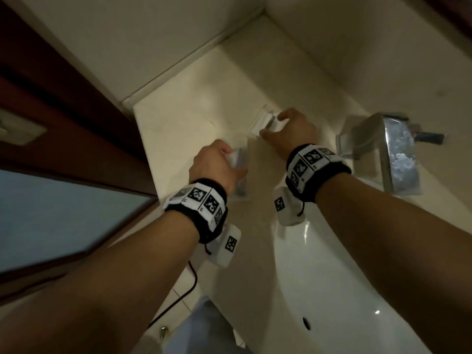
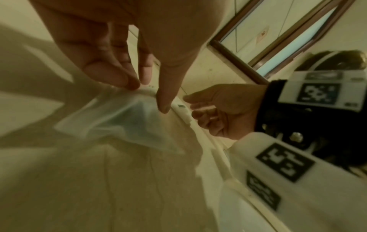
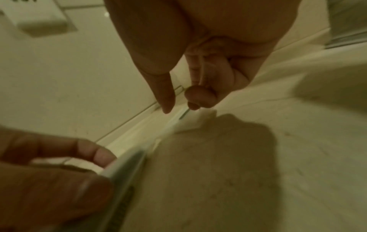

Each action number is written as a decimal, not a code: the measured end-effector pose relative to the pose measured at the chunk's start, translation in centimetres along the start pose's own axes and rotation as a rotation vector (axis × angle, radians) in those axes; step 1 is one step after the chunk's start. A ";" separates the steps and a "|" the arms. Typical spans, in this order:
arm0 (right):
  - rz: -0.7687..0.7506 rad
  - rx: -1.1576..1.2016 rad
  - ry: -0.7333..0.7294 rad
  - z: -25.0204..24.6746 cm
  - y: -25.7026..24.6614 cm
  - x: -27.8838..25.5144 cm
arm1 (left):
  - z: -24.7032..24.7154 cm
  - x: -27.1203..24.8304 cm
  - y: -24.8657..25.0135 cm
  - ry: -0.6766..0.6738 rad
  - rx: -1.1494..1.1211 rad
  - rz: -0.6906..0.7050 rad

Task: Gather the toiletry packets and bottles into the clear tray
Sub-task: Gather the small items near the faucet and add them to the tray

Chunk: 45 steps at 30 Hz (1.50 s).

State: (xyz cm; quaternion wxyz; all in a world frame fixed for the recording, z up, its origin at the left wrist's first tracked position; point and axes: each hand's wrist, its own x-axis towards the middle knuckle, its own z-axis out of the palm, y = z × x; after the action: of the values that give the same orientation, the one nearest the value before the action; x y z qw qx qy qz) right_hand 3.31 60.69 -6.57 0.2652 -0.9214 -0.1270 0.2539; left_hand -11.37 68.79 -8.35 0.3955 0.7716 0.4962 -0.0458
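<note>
- Left hand (image 1: 213, 164): its grip pinches a translucent packet (image 2: 123, 120) between thumb and fingertips (image 2: 129, 81), the packet's lower corner hanging just above the tabletop (image 1: 178, 118).
- Right hand (image 1: 293, 129): thumb and curled fingers are set round a white packet (image 1: 265, 123) that lies on the tabletop near the back wall; the right wrist view shows the fingertips (image 3: 198, 97) at its upper edge. Whether the grip has fully closed on it cannot be told.
- Step in hand, as judged: collecting one packet per hand. To do it well, pinch each packet firmly at an edge, lift clear of the surface, and keep the limp film from folding or slipping out.
- Surroundings: a white basin (image 1: 332, 277) lies below the right forearm, and a chrome tap (image 1: 383, 154) stands to its right.
- Hard to make out: all views are dim and blurred; packet printing is unreadable. The clear tray cannot be identified with certainty, and no bottles are discernible.
</note>
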 end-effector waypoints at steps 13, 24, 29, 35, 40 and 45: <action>-0.148 -0.380 -0.058 1.5 -1.0 2.0 | -0.2 0.8 0.1 0.046 0.148 0.108; -0.085 -0.445 -0.119 1.2 0.3 0.5 | -0.2 -0.8 -0.4 0.035 0.134 0.072; -0.056 -0.401 -0.111 -0.4 3.1 -3.0 | -0.1 -2.7 0.6 0.013 0.128 0.100; -0.078 -0.299 0.019 -5.7 4.9 -8.3 | -0.2 -7.1 5.9 0.011 0.120 0.278; -0.119 -0.247 0.165 -12.3 7.3 -13.5 | 0.7 -12.7 11.2 0.031 0.142 0.463; -0.081 -0.192 0.304 -18.4 12.4 -19.2 | 4.1 -19.6 15.7 -0.011 0.131 0.628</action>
State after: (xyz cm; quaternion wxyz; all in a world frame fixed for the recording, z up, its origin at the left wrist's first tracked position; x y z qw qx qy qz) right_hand -1.65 35.52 7.69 0.2021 -0.9644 -0.1464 0.0876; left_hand -7.34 48.71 6.84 0.3424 0.9106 0.2275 0.0422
